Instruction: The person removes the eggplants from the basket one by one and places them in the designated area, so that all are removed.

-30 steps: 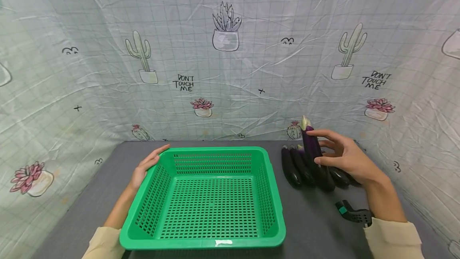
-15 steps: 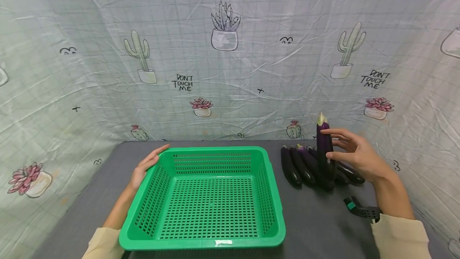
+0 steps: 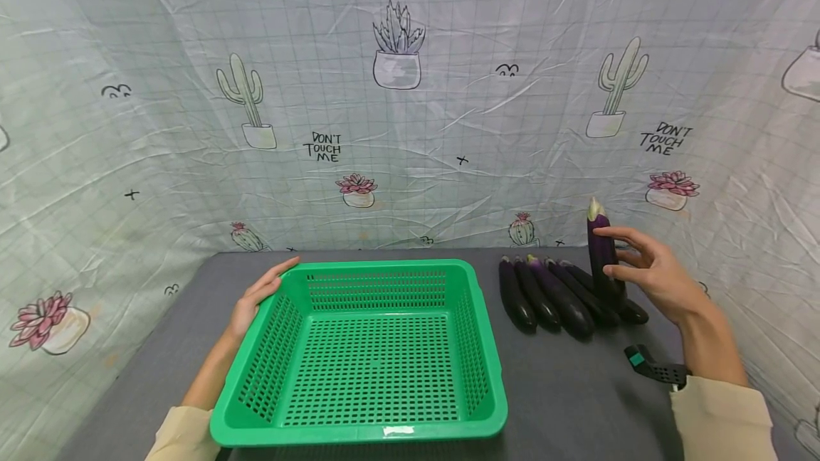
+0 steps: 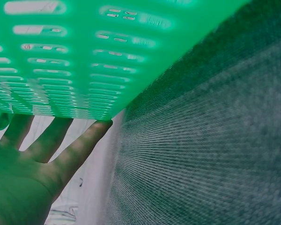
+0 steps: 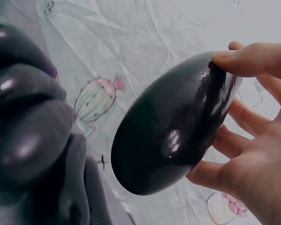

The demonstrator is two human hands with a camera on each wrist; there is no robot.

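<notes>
A dark purple eggplant (image 3: pixel 601 251) with a pale green stem end stands tilted up in my right hand (image 3: pixel 656 274), pinched between thumb and fingers. In the right wrist view the rounded bottom of this eggplant (image 5: pixel 161 136) hangs above the surface. Several more eggplants (image 3: pixel 566 304) lie side by side beneath and to its left. My left hand (image 3: pixel 248 304) rests along the left side of a green plastic basket (image 3: pixel 359 435). From the left wrist view, the left hand's extended fingers (image 4: pixel 79 145) touch the perforated outer wall; its thumb is not plainly seen.
The grey tabletop (image 3: pixel 564 397) carries the basket at centre and the eggplants at right. Behind and at both sides hangs a pale cloth (image 3: pixel 448 112) printed with cacti. A black strap-like device (image 3: pixel 653 368) sits at the right wrist.
My right hand has moved the upright eggplant rightward, over the right end of the row, uncovering more of the lying eggplants. The left hand and basket have stayed in place.
</notes>
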